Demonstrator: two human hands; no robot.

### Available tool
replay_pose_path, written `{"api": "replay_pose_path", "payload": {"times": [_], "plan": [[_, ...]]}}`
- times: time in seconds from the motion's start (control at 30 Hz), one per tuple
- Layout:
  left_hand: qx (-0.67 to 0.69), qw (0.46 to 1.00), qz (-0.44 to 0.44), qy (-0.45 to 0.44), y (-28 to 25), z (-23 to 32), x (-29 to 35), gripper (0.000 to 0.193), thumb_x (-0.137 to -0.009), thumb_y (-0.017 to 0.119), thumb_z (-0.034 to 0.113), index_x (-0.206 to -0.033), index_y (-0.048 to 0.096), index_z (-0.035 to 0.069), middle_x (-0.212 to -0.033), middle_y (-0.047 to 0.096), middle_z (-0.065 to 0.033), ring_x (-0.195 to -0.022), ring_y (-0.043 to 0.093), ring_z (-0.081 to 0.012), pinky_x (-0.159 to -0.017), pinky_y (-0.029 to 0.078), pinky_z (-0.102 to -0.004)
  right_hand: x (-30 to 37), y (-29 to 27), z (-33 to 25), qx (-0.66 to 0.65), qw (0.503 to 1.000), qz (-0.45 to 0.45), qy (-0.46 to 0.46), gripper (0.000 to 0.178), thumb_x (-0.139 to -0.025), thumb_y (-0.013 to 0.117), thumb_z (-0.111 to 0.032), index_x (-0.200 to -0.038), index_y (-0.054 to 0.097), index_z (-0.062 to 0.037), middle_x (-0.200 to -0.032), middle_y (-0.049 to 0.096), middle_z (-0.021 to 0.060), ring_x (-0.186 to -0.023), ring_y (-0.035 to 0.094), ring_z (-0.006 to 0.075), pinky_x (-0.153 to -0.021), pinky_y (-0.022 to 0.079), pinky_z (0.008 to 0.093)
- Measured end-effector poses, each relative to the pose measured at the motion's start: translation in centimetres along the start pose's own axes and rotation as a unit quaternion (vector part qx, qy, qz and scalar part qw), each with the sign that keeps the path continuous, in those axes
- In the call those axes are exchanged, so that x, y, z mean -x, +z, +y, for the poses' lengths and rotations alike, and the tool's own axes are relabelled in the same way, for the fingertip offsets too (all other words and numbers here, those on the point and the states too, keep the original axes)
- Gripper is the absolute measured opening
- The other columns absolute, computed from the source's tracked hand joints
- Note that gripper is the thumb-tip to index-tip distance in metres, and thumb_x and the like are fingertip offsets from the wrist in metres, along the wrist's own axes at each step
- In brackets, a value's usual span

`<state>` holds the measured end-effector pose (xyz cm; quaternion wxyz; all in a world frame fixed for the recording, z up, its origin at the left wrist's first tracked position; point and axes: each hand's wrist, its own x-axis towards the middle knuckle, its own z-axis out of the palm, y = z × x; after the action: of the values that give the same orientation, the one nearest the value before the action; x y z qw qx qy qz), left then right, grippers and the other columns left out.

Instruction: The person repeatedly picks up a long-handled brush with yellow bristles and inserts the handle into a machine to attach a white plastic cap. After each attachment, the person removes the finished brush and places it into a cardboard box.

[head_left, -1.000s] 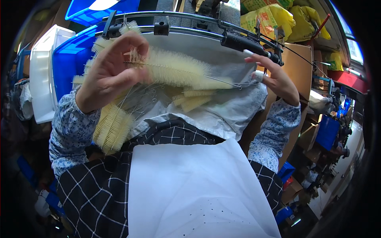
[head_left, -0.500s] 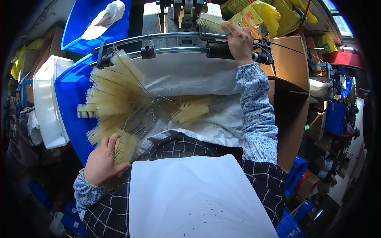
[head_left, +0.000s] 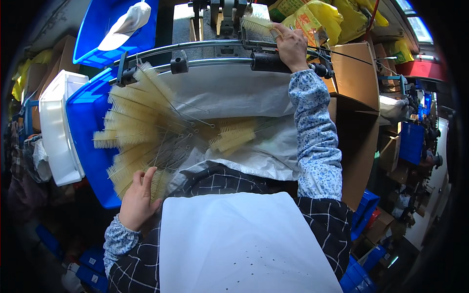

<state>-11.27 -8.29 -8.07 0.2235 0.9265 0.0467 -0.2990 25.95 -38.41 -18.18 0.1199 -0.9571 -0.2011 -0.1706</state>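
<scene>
My right hand (head_left: 292, 50), arm stretched forward, is closed on the end of a pale-bristled bottle brush (head_left: 255, 23) at the machine (head_left: 228, 29). My left hand (head_left: 138, 199) is at the near end of a fanned pile of similar bottle brushes (head_left: 141, 105). Its fingers and thumb are around the bristles of the nearest brush (head_left: 158, 184), partly hiding it. The pile's wire stems, ending in small loops, point toward the middle. A smaller group of brushes (head_left: 233, 138) lies on the white sheet (head_left: 273, 139) in front of me.
Metal rods (head_left: 205, 62) cross in front of the machine. At the left are blue bins (head_left: 88, 127), a white tub (head_left: 61, 127) and a white cap (head_left: 129, 24). Cardboard boxes (head_left: 359, 73) and yellow bags (head_left: 317, 22) are at the right and back right.
My left hand has shifted right and its fingers have moved farther over the nearest brush. The right hand stays at the machine with its brush almost unmoved.
</scene>
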Motion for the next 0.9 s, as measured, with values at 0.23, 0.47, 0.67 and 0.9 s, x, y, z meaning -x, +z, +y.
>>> {"api": "replay_pose_path", "payload": {"times": [0.23, 0.47, 0.67, 0.9], "plan": [[-0.07, 0.997, 0.021, 0.026, -0.2, 0.6, -0.8, 0.073, -0.059, 0.074, 0.014, -0.122, 0.036, 0.009, -0.111, 0.045, -0.0175, -0.094, 0.051, -0.0342, -0.079, 0.042, -0.0379, -1.0, 0.4, 0.2, -0.045, 0.995, -0.09, 0.027, 0.026, -0.08, 0.052, -0.025, -0.105, 0.058, -0.0275, -0.092, 0.062, 0.0003, -0.089, 0.049, 0.0242, -0.08, 0.034, 0.0372], [0.403, 0.84, 0.355, -0.073, -5.0, -11.4, 1.8, 0.042, -0.086, 0.054, 0.03, -0.122, 0.042, 0.011, -0.11, 0.049, -0.0044, -0.089, 0.049, -0.015, -0.081, 0.038, -0.0289, -3.1, 3.8, 2.5, -0.008, 0.996, 0.002, -0.088, 0.03, -0.08, 0.051, -0.021, -0.108, 0.056, -0.0291, -0.104, 0.058, -0.0009, -0.113, 0.039, 0.0253, -0.095, 0.019, 0.0495], [0.757, 0.596, 0.145, -0.224, 10.6, -25.7, 0.4, 0.047, -0.089, 0.042, 0.042, -0.121, 0.043, 0.007, -0.108, 0.05, -0.0052, -0.098, 0.048, -0.0163, -0.088, 0.037, -0.0272, -3.8, 3.5, 2.7, 0.054, 0.994, -0.046, -0.087, 0.034, -0.084, 0.048, -0.021, -0.117, 0.048, -0.0314, -0.117, 0.051, -0.0002, -0.123, 0.031, 0.026, -0.098, 0.013, 0.0612], [0.795, 0.578, 0.088, -0.159, 12.6, -21.0, -0.4, 0.048, -0.089, 0.042, 0.043, -0.121, 0.043, 0.007, -0.109, 0.051, -0.0065, -0.099, 0.049, -0.0186, -0.087, 0.039, -0.0291, -1.1, 1.1, 4.0, 0.095, 0.991, 0.079, -0.061, 0.04, -0.081, 0.053, -0.034, -0.12, 0.047, -0.0247, -0.117, 0.05, 0.0033, -0.113, 0.039, 0.026, -0.091, 0.024, 0.0517]]}}
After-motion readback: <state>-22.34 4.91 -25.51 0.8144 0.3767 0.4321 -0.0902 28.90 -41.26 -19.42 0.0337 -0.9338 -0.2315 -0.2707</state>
